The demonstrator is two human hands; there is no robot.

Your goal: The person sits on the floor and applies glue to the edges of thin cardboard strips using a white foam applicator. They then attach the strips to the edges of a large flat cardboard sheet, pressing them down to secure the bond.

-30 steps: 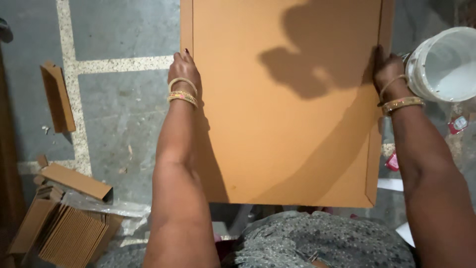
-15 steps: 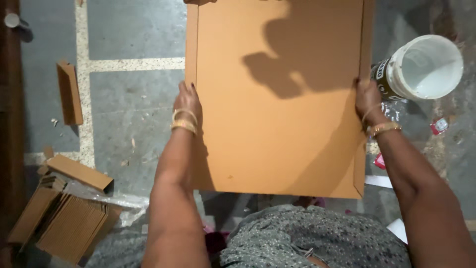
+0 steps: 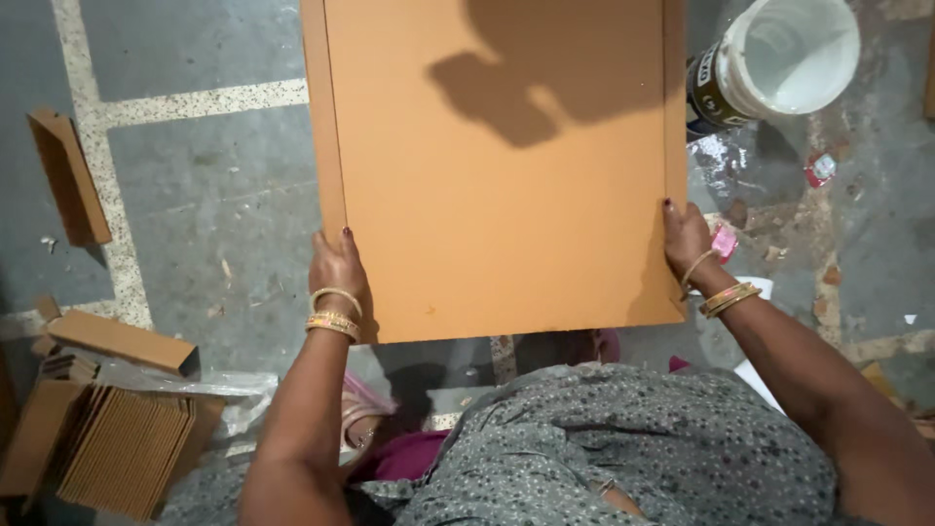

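While it's up like this: cardboard sheet (image 3: 497,166) held flat over the grey floor (image 3: 195,195), in front of the person.
Left hand (image 3: 338,268): fingers pinching the left edge.
Right hand (image 3: 686,239): clamped on the right edge.
Feel: probably light, stiff, bends easily, so grip both sides.

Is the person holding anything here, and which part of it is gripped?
Yes. Both hands hold one large brown cardboard sheet by its long side edges near the lower corners: left hand on the left edge, right hand on the right edge.
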